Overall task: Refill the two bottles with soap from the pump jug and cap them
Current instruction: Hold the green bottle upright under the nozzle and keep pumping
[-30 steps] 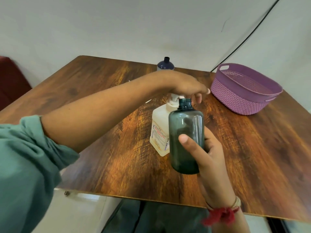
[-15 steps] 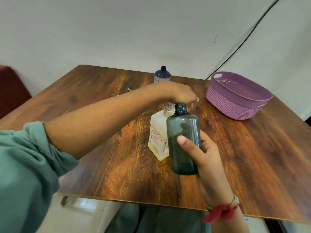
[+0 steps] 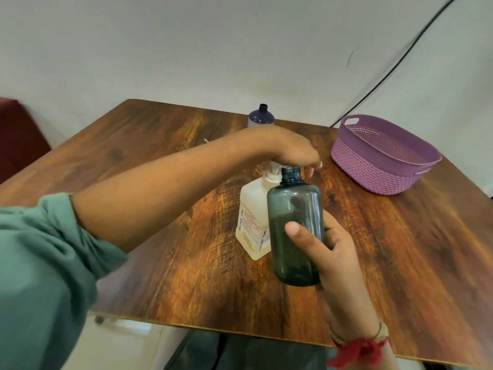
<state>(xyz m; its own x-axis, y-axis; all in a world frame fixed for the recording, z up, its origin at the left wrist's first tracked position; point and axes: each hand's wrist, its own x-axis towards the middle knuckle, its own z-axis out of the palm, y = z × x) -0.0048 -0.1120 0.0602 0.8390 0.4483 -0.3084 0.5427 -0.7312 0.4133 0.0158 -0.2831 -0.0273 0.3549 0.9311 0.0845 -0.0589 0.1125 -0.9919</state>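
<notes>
**Grey bottle held up to the pump**

Right hand (image 3: 333, 252) grasps the smoky grey bottle (image 3: 294, 236) low on its body. The thumb (image 3: 294, 231) lies across the near face and the other fingers wrap behind, mostly hidden. The bottle is clear of the table (image 3: 160, 145), near upright and uncapped. Its open neck sits just beside the white pump head.

Left hand (image 3: 293, 153) reaches across and sits on top of the pump jug (image 3: 253, 222), with its fingers curled down over the pump head. One fingertip shows just past the bottle's neck (the spout itself is mostly hidden behind that neck). The jug stands on the table, directly behind and to the left of the held bottle.

A dark blue bottle (image 3: 261, 118) stands uncapped at the far edge, behind the left wrist. A purple basket (image 3: 378, 166) sits at far right, well apart from both hands.
</notes>
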